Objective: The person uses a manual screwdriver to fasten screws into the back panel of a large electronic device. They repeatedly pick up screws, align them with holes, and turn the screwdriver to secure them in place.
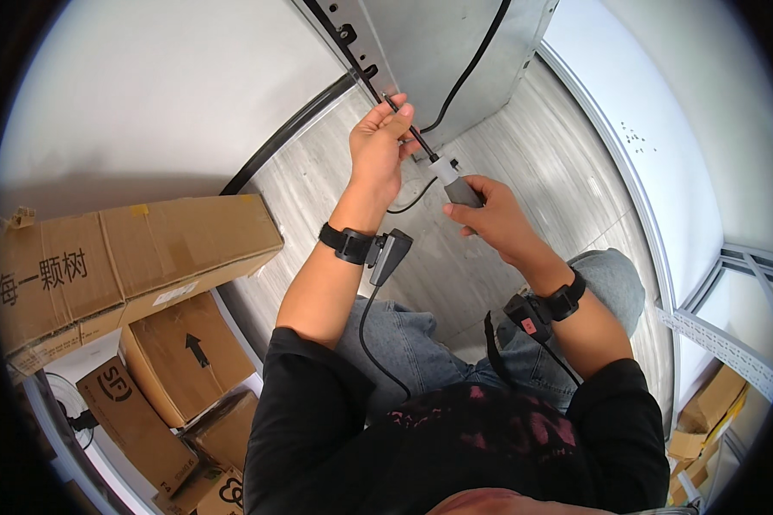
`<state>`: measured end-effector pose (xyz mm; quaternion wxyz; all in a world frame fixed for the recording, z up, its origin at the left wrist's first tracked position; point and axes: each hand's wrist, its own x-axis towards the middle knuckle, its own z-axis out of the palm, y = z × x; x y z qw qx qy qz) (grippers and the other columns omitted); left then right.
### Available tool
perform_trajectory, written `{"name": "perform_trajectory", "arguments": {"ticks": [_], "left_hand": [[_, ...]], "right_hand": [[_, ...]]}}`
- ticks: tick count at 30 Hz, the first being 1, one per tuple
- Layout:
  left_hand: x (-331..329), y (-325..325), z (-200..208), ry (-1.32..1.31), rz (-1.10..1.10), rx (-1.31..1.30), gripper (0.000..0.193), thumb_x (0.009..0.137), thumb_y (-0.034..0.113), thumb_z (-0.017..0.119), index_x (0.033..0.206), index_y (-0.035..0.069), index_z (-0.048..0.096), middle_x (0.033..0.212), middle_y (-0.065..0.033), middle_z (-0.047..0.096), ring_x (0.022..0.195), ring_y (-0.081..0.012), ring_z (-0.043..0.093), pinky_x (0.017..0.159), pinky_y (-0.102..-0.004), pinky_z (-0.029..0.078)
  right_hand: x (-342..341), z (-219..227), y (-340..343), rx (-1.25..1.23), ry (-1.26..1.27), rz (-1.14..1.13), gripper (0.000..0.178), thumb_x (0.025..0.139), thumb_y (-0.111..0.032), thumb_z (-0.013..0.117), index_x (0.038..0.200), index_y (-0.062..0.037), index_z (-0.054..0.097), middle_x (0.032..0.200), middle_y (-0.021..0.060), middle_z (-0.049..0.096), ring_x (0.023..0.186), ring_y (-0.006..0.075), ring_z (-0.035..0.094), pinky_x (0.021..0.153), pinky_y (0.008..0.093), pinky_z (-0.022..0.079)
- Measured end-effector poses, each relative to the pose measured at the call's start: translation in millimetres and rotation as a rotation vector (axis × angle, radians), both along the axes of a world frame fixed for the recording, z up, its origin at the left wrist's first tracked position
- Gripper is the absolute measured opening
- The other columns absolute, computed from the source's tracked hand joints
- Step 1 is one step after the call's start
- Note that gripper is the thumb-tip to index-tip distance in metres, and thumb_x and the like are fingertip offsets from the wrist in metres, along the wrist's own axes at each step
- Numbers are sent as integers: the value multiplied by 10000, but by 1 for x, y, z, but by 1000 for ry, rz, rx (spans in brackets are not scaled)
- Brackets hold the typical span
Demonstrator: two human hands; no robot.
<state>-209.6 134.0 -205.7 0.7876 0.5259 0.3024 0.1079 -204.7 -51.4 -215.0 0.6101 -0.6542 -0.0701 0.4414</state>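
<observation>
A screwdriver (461, 190) with a grey handle and a dark shaft slants up and left in front of me. My right hand (500, 215) is closed round its handle. Near the tip, the fingers of my left hand (378, 148) pinch the shaft. Whether a screw sits at the tip is too small to tell. Just beyond my left fingertips stands a light metal panel (455, 64), its left edge carrying holes and black fittings. The tip is close to that edge; I cannot tell whether they touch.
A black cable (470, 69) runs down the panel towards the wood-look floor (567, 163). Left of me lies a long cardboard box (159, 245), with more cartons (193, 356) below it. White metal framing (721, 343) stands at right. Each wrist carries a strapped, cabled device.
</observation>
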Motion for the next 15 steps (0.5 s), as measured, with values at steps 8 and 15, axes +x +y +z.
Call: {"name": "perform_trajectory", "arguments": {"ticks": [8,15], "left_hand": [[-2,1,4,-71,12,-138,220,919,100,521,1126,37,562,819,-8,591,735,-123,587,675,-282,525],[1,4,1,-46,5,-46,213,912,96,532,1112,30,567,835,-14,600,748,-132,593,692,-264,513]], "right_hand": [[8,10,-5,151,305,1,403,873,-187,519,1218,16,469,868,67,575,750,150,570,615,289,500],[4,-10,1,6,8,87,394,816,-120,610,1169,22,507,924,64,567,776,126,557,639,265,492]]}}
